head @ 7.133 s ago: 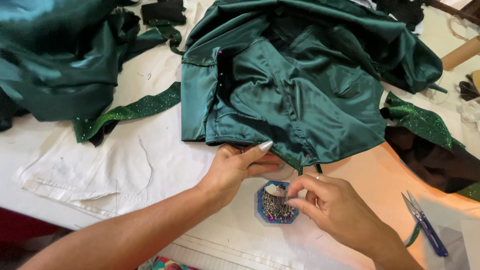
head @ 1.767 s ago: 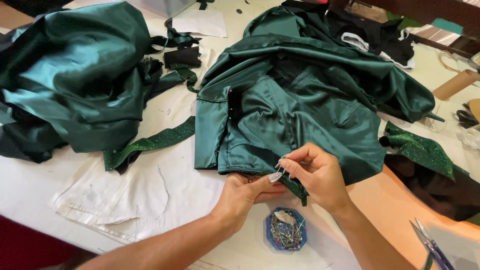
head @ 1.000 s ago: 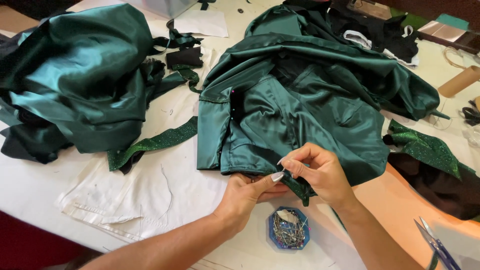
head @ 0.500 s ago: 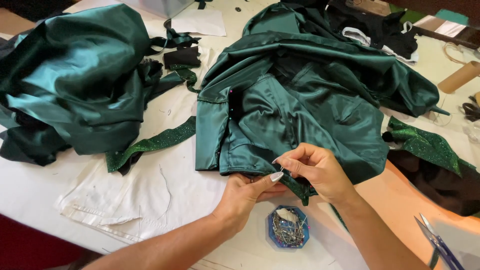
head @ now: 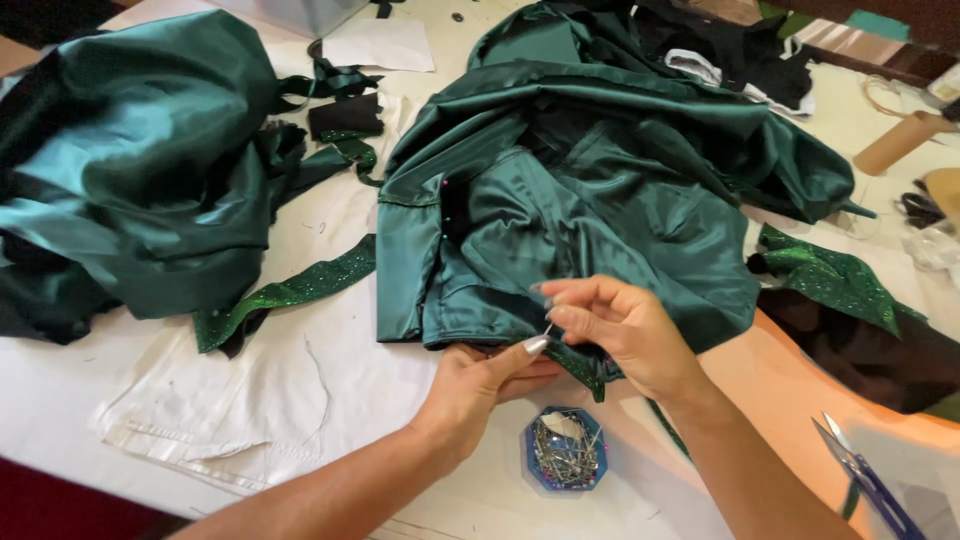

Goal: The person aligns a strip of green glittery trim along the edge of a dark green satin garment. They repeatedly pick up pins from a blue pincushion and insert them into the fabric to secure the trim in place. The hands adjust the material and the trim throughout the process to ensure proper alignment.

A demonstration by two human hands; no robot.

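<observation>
Nearest the camera, a small blue octagonal plastic box of steel pins point(head: 565, 450) sits on the white work table point(head: 90, 400), just below both hands. To its right a pair of blue-handled thread snips point(head: 868, 482) lies near the table's edge, beside an orange sheet of fabric point(head: 790, 385).

The left hand point(head: 487, 378) lies flat and loosely closed on the hem of a dark green satin garment point(head: 590, 220), its thumb stretched forward and pressing the folded edge down; it grips nothing but the cloth under it. The right hand point(head: 625, 335) is curled nearly closed — thumb and forefinger pinch a thin silver pin point(head: 548, 331) upright, its tip at the hem just above the left thumbnail, the two hands almost touching.

The garment spreads from the hands up across the middle of the table, its lower edge at the fingers. Left of it a crumpled piece of white fabric point(head: 240, 410) lies flat, and a strip of glittery green trim point(head: 290, 295) runs between it and a big heap of green satin cloth point(head: 130, 170). To the right rests a patch of green sequinned fabric point(head: 835, 280) over dark cloth.

Farther back — a white paper sheet point(head: 380, 45) at the top, and a brown cardboard tube point(head: 900, 143) at the far right.
</observation>
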